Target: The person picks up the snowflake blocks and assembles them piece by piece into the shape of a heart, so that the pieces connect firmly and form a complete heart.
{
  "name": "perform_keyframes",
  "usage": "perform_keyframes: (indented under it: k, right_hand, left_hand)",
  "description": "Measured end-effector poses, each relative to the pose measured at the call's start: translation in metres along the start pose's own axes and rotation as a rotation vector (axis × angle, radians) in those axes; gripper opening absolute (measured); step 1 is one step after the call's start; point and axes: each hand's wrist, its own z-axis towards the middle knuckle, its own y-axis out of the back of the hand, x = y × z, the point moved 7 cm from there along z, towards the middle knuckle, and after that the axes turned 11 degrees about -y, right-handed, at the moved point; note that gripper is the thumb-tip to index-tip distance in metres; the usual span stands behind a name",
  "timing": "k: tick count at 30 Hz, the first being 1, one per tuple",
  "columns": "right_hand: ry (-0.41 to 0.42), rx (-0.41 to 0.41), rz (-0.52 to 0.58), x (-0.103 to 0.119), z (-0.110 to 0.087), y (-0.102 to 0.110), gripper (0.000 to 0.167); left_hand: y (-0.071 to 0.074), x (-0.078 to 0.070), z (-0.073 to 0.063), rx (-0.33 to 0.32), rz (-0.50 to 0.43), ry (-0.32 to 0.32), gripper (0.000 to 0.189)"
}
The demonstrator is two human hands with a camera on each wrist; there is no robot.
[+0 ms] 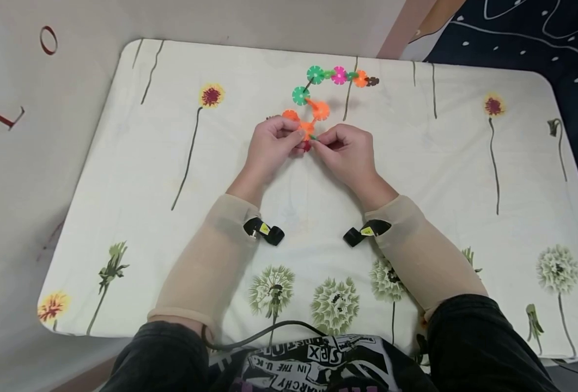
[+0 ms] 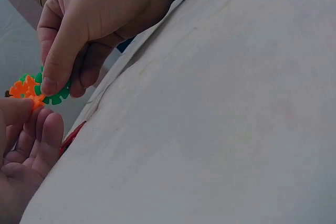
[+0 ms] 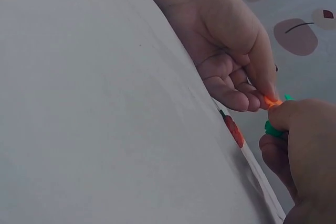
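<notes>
My left hand [image 1: 271, 142] pinches an orange notched plastic disc [image 1: 306, 129] between thumb and fingers, at the near end of a chain of interlocking discs. In the left wrist view, a green notched disc [image 2: 56, 96] is pinched by my right hand [image 1: 351, 151] and meets the orange one; whether they are slotted together I cannot tell. Beyond the hands the chain runs through another orange disc [image 1: 321, 111], green discs [image 1: 300, 96], a pink disc [image 1: 339, 75] and an orange disc [image 1: 361, 79] to a brown disc [image 1: 373, 81]. One more orange disc [image 1: 290, 115] shows behind my left fingers.
A pale tablecloth [image 1: 416, 163] printed with flowers and dandelions covers the table. A wall [image 1: 269, 27] borders its far side, with dark patterned fabric [image 1: 514, 43] at the far right. Small black cameras [image 1: 271, 234] sit at both wrists, and a cable [image 1: 269, 329] crosses the near edge.
</notes>
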Motion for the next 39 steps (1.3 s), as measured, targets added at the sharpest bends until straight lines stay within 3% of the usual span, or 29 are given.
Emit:
perform_keyframes:
  k: [15,22,29,31,34,39]
  right_hand:
    - [0.018,-0.011,0.027,0.001,0.003,0.000,0.011]
    - [-0.057,0.023,-0.001,-0.002,0.002,-0.001,0.010]
    - [-0.297,0.147,-0.150,-0.021,0.007,-0.009,0.021]
    - [-0.295,0.222,-0.238,-0.024,0.007,-0.014,0.021]
    - [-0.216,0.334,-0.355,-0.021,0.005,-0.021,0.022]
    - [-0.160,0.406,-0.387,-0.017,0.001,-0.026,0.019]
  left_hand:
    - [-0.002,0.002,0.002,0.051,0.030,0.033,0.007]
    - [-0.001,0.003,0.001,0.062,0.017,0.046,0.010]
    - [0.004,0.000,0.003,0.003,0.013,-0.007,0.009]
    - [0.005,0.000,0.004,-0.021,-0.010,-0.021,0.008]
    - [0.006,0.000,0.004,-0.035,-0.029,-0.035,0.006]
    - [0.007,0.001,0.005,-0.040,-0.018,-0.038,0.005]
